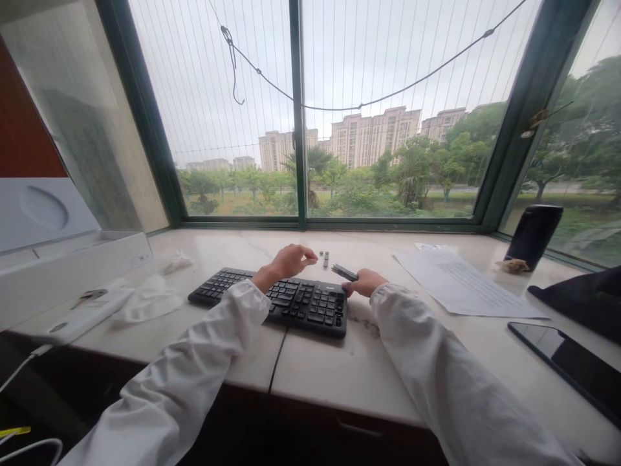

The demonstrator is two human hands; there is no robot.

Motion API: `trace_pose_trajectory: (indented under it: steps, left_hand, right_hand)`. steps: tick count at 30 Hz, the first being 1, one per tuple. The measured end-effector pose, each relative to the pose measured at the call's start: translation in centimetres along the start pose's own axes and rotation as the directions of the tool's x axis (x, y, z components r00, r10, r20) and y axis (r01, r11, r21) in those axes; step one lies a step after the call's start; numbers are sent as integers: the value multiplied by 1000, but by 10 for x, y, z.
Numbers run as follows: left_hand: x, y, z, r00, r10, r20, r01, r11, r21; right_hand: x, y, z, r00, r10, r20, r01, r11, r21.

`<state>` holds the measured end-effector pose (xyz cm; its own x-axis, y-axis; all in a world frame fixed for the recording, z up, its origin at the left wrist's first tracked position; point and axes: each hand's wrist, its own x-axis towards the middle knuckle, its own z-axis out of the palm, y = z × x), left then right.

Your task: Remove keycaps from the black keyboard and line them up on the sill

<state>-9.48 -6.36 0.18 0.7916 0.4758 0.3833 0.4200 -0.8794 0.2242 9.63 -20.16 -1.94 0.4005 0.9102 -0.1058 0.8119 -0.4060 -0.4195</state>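
A black keyboard (272, 300) lies on the pale marble sill (339, 369) in front of me. My left hand (288, 261) hovers over the keyboard's far edge with fingers pinched together; whether it holds something small is unclear. My right hand (365, 282) rests at the keyboard's right end and grips a small flat dark piece (344, 272), tilted up. Two small dark parts (324, 257) lie on the sill just beyond the keyboard, between the two hands. Both arms wear white sleeves.
A white open box (72, 259) and a white device (82, 315) sit at left, with crumpled tissues (148, 299) beside them. Printed papers (460, 285), a black cylinder (533, 236), a tablet (567, 362) and a dark object (582, 298) are at right. A window closes off the back.
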Motion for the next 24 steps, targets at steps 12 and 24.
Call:
trace_pose_trajectory:
  steps: [12, 24]
  left_hand:
    - [-26, 8, 25, 998, 66, 0, -66, 997, -31]
    - [-32, 21, 35, 983, 182, 5, -180, 976, -124]
  right_hand:
    - [9, 5, 13, 956, 11, -295, 24, 993, 115]
    - [8, -30, 30, 858, 126, -498, 502, 2, 865]
